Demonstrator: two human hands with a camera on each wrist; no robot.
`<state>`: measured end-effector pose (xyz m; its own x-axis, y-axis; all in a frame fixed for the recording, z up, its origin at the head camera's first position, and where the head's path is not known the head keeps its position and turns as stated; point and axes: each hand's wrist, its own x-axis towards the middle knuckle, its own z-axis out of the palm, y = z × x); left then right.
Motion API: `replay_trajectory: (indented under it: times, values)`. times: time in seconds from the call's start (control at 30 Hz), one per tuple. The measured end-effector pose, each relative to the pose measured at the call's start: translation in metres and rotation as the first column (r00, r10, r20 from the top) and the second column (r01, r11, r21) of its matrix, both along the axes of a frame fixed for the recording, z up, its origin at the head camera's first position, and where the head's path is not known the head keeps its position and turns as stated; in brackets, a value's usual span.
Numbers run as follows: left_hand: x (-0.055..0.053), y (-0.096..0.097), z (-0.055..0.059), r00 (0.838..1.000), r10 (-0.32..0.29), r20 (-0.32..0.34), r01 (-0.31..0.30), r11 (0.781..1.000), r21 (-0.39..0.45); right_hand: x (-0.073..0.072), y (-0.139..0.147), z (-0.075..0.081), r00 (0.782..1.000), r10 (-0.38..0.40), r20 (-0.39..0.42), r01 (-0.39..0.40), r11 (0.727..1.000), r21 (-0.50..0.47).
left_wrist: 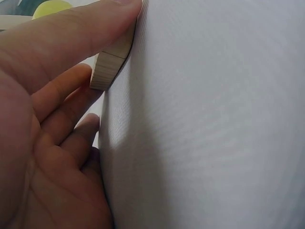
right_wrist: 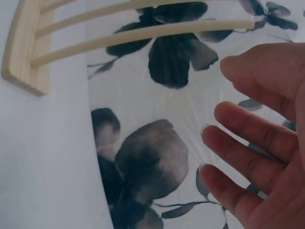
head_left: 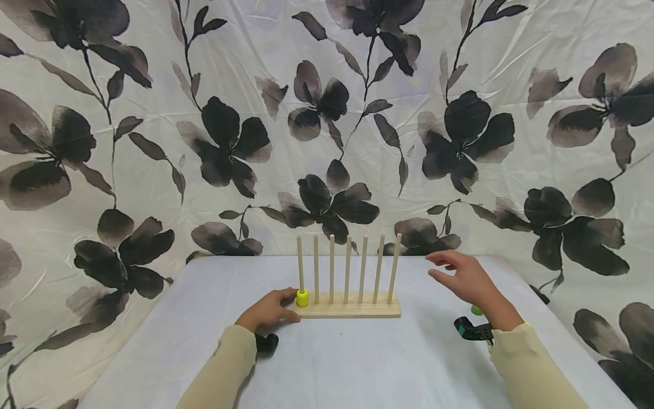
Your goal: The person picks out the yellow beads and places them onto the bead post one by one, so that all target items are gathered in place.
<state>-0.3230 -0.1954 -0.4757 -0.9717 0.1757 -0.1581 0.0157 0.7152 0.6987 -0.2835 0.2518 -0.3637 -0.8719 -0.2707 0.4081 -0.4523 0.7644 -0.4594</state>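
A wooden peg stand (head_left: 352, 310) with several upright dowels stands on the white table. A yellow bead (head_left: 302, 299) sits low on its leftmost dowel. My left hand (head_left: 268, 309) holds the left end of the stand's base, thumb in front and fingers behind. In the left wrist view the thumb (left_wrist: 71, 40) lies across the end of the base (left_wrist: 108, 69). My right hand (head_left: 467, 278) is raised to the right of the stand with nothing in it. Its fingers (right_wrist: 252, 162) are spread and slightly bent in the right wrist view, apart from the nearest dowel (right_wrist: 143, 36).
A small green object (head_left: 477, 310) lies on the table (head_left: 357, 363), partly hidden by my right wrist. Behind the table's far edge hangs a white cloth (head_left: 286, 34) with a dark flower print. Each wrist carries a black strapped device (head_left: 472, 329).
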Motion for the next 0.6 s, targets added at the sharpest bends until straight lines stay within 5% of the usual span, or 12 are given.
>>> replay_trajectory:
  times: [0.6]
  values:
    - [0.000,-0.001,0.001,1.000,-0.005,0.002,0.005,1.000,-0.015,0.004,0.029,-0.025,0.992,-0.035,0.124,0.033,0.999,0.023]
